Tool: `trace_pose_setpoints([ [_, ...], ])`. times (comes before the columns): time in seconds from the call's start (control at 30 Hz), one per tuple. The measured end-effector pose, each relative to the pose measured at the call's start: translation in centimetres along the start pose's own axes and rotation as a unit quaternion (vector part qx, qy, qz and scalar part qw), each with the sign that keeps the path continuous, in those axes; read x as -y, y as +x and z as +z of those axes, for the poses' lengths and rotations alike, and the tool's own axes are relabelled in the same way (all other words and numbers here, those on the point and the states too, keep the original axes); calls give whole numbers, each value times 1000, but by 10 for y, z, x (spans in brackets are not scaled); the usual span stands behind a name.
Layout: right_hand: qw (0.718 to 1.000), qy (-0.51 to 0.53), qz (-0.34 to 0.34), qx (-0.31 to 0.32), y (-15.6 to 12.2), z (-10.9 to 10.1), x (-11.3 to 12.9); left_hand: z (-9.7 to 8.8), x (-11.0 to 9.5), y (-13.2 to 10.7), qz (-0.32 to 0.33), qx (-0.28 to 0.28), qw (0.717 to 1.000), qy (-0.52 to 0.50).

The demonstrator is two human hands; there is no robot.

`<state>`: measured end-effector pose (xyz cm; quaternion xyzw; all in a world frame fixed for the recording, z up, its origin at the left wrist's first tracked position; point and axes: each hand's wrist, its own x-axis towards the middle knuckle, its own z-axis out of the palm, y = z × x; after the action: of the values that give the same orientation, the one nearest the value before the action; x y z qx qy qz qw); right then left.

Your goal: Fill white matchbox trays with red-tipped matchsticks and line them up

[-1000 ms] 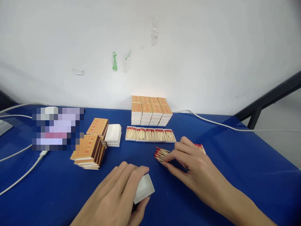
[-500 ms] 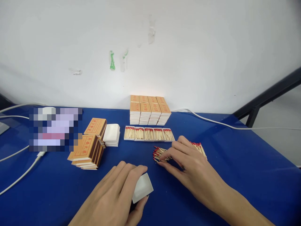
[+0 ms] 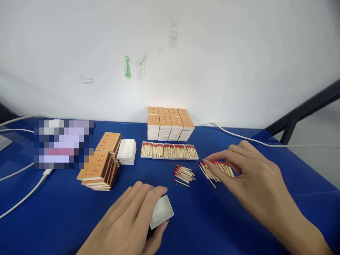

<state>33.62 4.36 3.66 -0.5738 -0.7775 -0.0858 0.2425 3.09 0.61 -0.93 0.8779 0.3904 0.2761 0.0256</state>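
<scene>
My left hand (image 3: 132, 221) rests on the blue table (image 3: 66, 212) at the near edge, its fingers closed around an empty white matchbox tray (image 3: 161, 211). My right hand (image 3: 249, 170) reaches over the larger pile of red-tipped matches (image 3: 215, 169), thumb and fingers curled onto it in a loose pinch. A smaller bunch of matches (image 3: 183, 174) lies loose to the left of that pile, untouched. Behind both, a row of open trays filled with matches (image 3: 169, 151) lines up in front of a block of stacked closed matchboxes (image 3: 170, 124).
Orange matchbox sleeves (image 3: 101, 166) lie in leaning stacks at the left, with a stack of empty white trays (image 3: 127, 151) beside them. White cables (image 3: 23, 198) cross the table's left side and another cable (image 3: 239, 136) runs along the back right. A white wall stands behind.
My right hand has left the small bunch of matches and moved right onto the larger pile. The left hand with the tray has stayed put.
</scene>
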Motion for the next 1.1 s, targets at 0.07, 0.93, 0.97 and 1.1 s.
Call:
trace_pose_setpoints([
  [0.07,998,-17,31,42,-4,1,-3,0,1,-1,-3,6,1000,-7],
  [0.93,981,-76,91,155,-28,-1,-13,0,-2,1,12,-9,1000,23],
  [0.97,979,-74,93,164,-29,-1,-16,-1,-2,1,14,-7,1000,24],
  [1.1,976,-50,99,189,-29,-2,-24,-2,-2,1,12,11,1000,22],
])
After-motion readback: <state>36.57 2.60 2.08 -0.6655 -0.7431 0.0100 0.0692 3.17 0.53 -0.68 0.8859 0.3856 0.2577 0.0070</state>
